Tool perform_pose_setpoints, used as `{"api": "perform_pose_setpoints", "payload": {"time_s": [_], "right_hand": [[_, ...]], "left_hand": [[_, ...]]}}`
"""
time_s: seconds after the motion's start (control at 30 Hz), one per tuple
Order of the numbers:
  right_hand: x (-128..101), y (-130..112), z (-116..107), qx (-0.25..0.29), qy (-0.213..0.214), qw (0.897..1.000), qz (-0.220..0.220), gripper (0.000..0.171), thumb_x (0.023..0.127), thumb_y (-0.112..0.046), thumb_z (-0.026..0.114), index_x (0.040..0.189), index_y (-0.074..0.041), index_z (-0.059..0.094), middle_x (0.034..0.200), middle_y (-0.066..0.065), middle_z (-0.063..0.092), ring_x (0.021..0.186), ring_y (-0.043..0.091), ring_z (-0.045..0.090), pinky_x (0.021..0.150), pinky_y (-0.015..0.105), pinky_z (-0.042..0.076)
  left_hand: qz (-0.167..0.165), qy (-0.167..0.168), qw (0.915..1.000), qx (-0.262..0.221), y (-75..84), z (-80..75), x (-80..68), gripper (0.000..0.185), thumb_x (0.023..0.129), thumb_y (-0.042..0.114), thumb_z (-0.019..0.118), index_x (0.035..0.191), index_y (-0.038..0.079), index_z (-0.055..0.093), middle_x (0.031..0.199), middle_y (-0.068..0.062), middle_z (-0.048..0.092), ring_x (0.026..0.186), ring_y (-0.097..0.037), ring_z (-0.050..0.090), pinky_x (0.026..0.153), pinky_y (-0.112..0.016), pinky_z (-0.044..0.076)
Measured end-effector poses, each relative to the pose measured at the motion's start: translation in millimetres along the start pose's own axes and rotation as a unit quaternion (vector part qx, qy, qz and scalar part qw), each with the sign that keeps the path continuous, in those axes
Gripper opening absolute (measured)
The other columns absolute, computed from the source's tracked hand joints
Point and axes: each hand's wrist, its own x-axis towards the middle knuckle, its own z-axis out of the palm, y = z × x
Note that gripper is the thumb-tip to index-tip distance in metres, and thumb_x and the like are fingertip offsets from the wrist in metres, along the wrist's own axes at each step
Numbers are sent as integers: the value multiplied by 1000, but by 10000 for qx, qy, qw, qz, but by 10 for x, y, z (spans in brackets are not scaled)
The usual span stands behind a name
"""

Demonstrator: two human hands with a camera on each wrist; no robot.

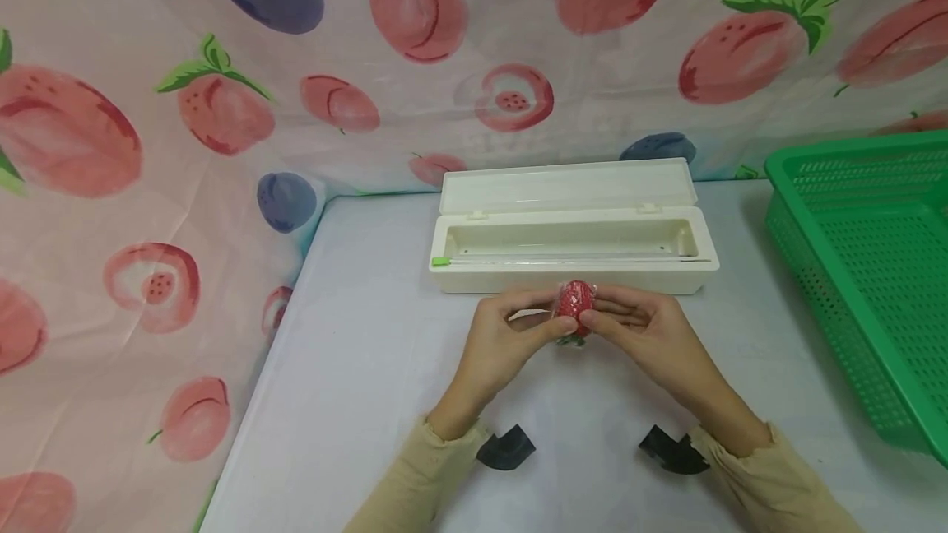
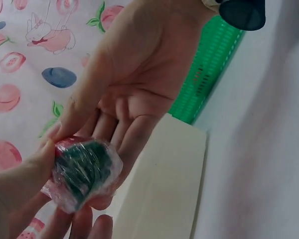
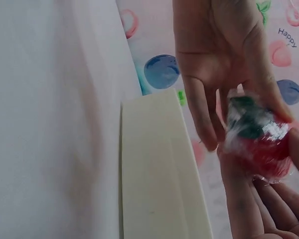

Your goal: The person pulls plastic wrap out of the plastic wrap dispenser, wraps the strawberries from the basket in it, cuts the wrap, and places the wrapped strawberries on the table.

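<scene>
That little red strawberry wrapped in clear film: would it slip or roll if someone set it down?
The wrapped strawberry looks rounded, so it may roll. Its glossy film probably feels slippery. Both the left hand and right hand pinch it lightly, suggesting little weight.

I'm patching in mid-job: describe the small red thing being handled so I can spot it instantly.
Start at the long cream box lying open at the back of the white table. Just in front of its near wall, the left hand and right hand meet, both holding a red strawberry. It is the only red thing on the table, has a green leafy end, and is wrapped in shiny clear film.
</scene>
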Motion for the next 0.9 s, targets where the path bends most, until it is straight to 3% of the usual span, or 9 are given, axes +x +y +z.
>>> {"api": "perform_pose_setpoints", "payload": {"time_s": [0.27,0.43,0.5,0.73,0.9], "right_hand": [[-22,-38,21,-360,195,9988,-272,46,95,-21,68,133,4,59,125,16,67,101,11,71,83,20,57],[-62,-72,67,-1043,617,9889,-858,41,93,-11,69,129,7,61,120,19,69,100,19,71,78,19,57],[-68,-83,91,-1164,741,9863,-904,41,92,-9,70,129,7,61,120,20,69,100,23,71,78,21,58],[-76,-82,124,-1079,949,9850,-954,41,90,-9,72,128,6,63,118,19,70,100,24,71,78,19,57],[-92,-85,157,-1216,1052,9814,-1048,41,89,-11,75,127,0,66,120,14,70,105,22,70,84,27,58]], "left_hand": [[-225,-23,9991,-363,-33,67,-16,39,87,5,76,124,-2,67,123,-14,69,109,-21,69,87,-29,58],[-192,15,9997,-176,-52,95,-15,40,87,7,75,126,0,66,124,-12,69,112,-19,68,87,-27,57],[-141,55,9998,-100,-47,109,-19,41,88,9,74,126,-1,65,125,-12,68,112,-19,68,88,-26,57],[-38,14,9989,474,17,87,-45,43,90,14,73,129,-1,63,123,-15,68,109,-20,69,87,-24,56],[-95,-181,9988,454,8,3,-24,39,89,10,73,126,-1,65,117,-17,71,104,-22,71,85,-25,58]]}}
